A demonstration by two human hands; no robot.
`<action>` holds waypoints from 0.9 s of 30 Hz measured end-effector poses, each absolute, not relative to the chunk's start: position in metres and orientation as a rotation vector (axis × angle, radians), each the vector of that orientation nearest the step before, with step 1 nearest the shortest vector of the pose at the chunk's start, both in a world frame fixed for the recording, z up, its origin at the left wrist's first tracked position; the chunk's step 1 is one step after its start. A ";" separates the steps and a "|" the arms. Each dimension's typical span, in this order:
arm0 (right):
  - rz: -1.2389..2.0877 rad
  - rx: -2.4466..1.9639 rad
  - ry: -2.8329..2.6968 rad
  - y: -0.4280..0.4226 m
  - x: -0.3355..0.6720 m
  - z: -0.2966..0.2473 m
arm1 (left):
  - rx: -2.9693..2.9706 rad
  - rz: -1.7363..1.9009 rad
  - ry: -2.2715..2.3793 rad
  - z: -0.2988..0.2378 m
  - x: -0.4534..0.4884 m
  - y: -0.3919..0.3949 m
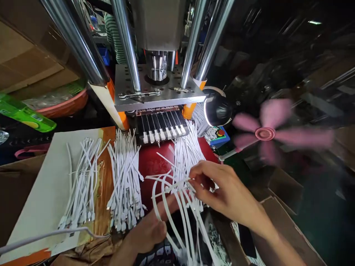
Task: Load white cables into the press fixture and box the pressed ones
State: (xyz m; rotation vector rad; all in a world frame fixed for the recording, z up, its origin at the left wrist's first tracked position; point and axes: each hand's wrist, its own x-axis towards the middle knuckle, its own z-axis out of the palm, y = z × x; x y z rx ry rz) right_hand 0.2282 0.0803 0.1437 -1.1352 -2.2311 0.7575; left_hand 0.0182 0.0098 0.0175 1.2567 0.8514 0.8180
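Several short white cables (181, 216) curve between my hands, their lower ends blurred at the bottom edge. My right hand (224, 188) pinches a cable near its end between thumb and fingertips. From below left, my left hand (151, 231) reaches under the cables with its fingers among them; the strands partly hide its grip. Just beyond my hands lies a thick pile of white cables (188, 151). To the left is another bundle of white cables with connector ends (124, 192), and a smaller bunch (83, 184) rests on a white board (41, 188).
A press with steel columns (126, 44) and a metal plate (163, 96) stands ahead, several white connectors (163, 133) lined up in its fixture. On the right, a pink fan (264, 133) spins near a lamp (217, 111). A green bottle (26, 112) lies left.
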 end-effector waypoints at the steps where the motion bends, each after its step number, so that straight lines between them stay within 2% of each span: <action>1: 0.786 -1.159 -2.221 0.077 0.227 0.138 | 1.193 0.724 0.716 0.014 0.025 0.007; 3: 0.834 -1.213 -2.200 0.072 0.226 0.129 | 1.082 0.598 0.554 0.013 0.035 0.002; 6: 0.864 -1.262 -2.217 0.070 0.228 0.119 | 1.050 0.550 0.687 0.016 0.043 -0.002; 8: 0.659 -1.359 -2.059 0.073 0.238 0.113 | 0.951 0.513 0.792 0.016 0.044 -0.006; 11: 0.175 -1.513 -1.390 0.077 0.273 0.095 | 0.856 0.450 0.767 0.012 0.041 -0.010; 14: 0.090 -1.568 -0.932 0.062 0.326 0.057 | 0.914 0.407 0.648 0.009 0.037 -0.011; 18: 0.450 -1.984 -0.930 -0.002 0.373 -0.003 | 1.006 0.301 0.507 0.017 0.028 -0.008; 21: 0.785 -2.040 -0.959 -0.060 0.359 -0.027 | 1.173 0.211 0.449 0.032 0.018 0.000; 23: 1.266 -1.817 -0.937 -0.084 0.325 -0.033 | 1.300 0.149 0.393 0.046 0.010 0.007; 25: 1.724 -1.376 -0.832 -0.088 0.279 -0.032 | 1.448 0.124 0.358 0.058 0.000 0.014; 27: 1.969 -0.990 -0.699 -0.074 0.230 -0.026 | 1.604 0.121 0.378 0.067 -0.016 0.018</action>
